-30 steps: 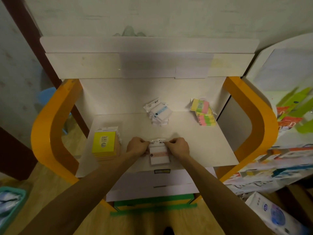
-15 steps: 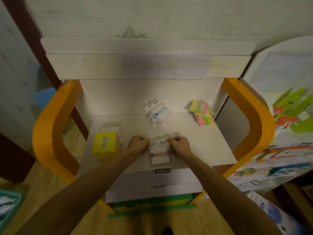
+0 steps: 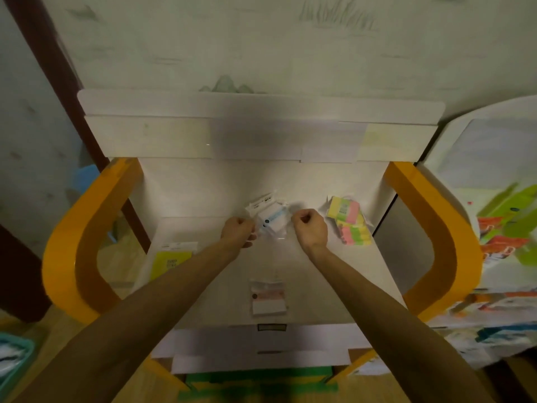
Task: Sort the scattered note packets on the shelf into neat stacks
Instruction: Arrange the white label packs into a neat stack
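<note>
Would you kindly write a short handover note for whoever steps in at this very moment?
Left hand and right hand: curled either side of the loose white-and-blue packet pile at the shelf's back; grip unclear.
Pink-striped white packet stack: squared up at the front edge, released.
Yellow packet stack: tidy, front left.
Pastel multicolour packets: skewed, back right.
Left: straighten both back piles.

Both arms outstretched, left hand [image 3: 237,231] and right hand [image 3: 309,230] fisted.
</note>
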